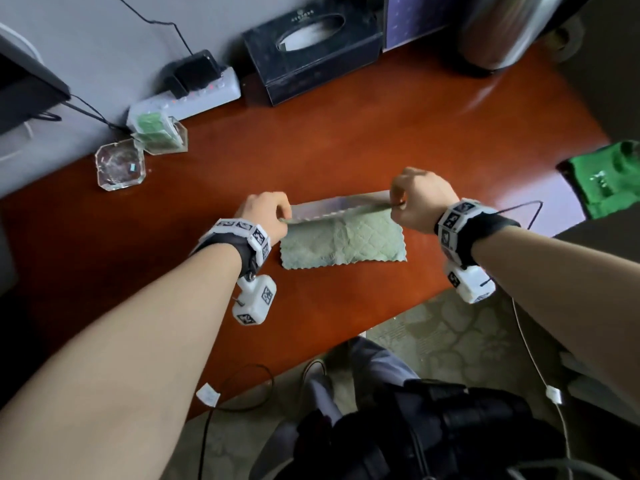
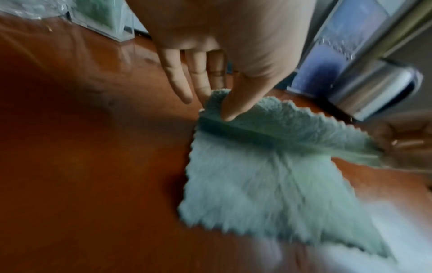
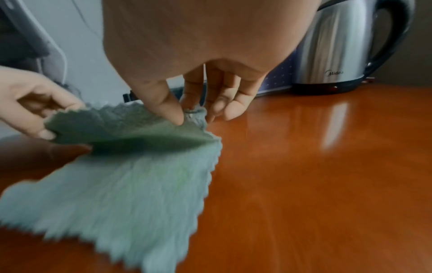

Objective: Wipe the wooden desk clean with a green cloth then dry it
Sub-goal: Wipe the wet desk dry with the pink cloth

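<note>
A pale green cloth (image 1: 343, 242) with a scalloped edge lies on the red-brown wooden desk (image 1: 346, 140), its far half lifted and folding over the near half. My left hand (image 1: 273, 211) pinches the cloth's far left corner (image 2: 217, 103) between thumb and fingers. My right hand (image 1: 403, 202) pinches the far right corner (image 3: 191, 114) the same way. Both hands hold the raised edge a little above the desk, and the near half (image 3: 131, 194) stays flat on the wood.
At the back stand a dark tissue box (image 1: 311, 50), a white power strip (image 1: 194, 95) with plugs, a steel kettle (image 3: 339, 46), a glass ashtray (image 1: 119, 164) and a clear holder (image 1: 161, 133). A bright green cloth (image 1: 609, 178) lies at the right edge.
</note>
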